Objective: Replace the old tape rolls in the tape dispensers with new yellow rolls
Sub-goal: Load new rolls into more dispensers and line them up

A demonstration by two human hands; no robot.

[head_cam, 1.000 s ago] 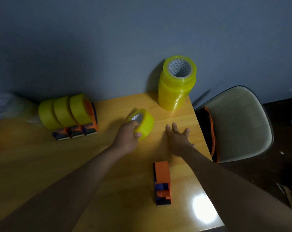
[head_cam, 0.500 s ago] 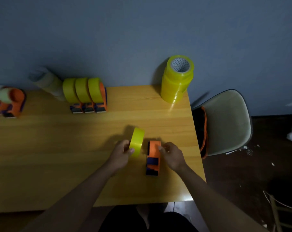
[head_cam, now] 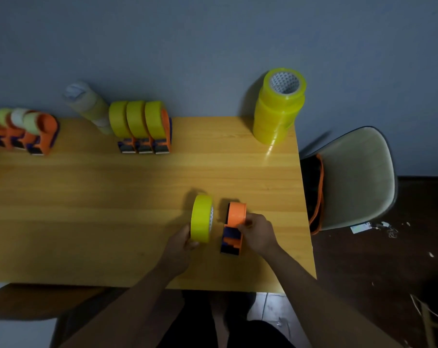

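Observation:
My left hand [head_cam: 181, 243] holds a yellow tape roll [head_cam: 201, 218] upright on its edge, over the wooden table [head_cam: 87, 209]. Just to its right stands an orange and blue tape dispenser [head_cam: 233, 228] with no roll on it, and my right hand [head_cam: 259, 233] grips its right side. A stack of new yellow rolls [head_cam: 278, 109] stands at the table's back right corner. Three dispensers with yellow rolls [head_cam: 142, 126] stand in a row at the back. Several dispensers with pale old rolls [head_cam: 24, 131] stand at the back left.
A pale stack of rolls [head_cam: 87, 105] leans against the grey wall behind the table. A cream chair [head_cam: 358, 177] with an orange-trimmed black bag [head_cam: 313, 189] stands right of the table. The table's right edge lies close to my right hand.
My left hand carried the yellow roll from the back of the table toward the near edge. My right hand left the tabletop and took hold of the empty dispenser. The view tilted down.

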